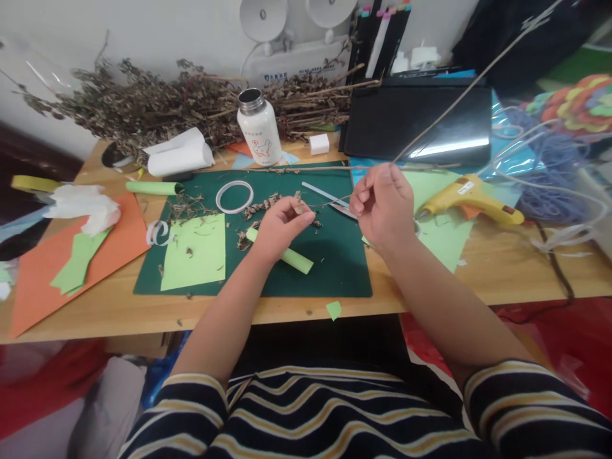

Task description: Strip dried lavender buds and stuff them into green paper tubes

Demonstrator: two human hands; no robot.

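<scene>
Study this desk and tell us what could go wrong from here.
The thin stem between the left hand and right hand might snap if pulled.

The uncapped bottle, if knocked, could tip and spill any liquid inside.

The yellow glue gun lies over green paper; if hot, it could mark it.

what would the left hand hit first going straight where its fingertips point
Probably the right hand; the scissors near that line seem lower, on the cutting mat, but depth is unclear.
</scene>
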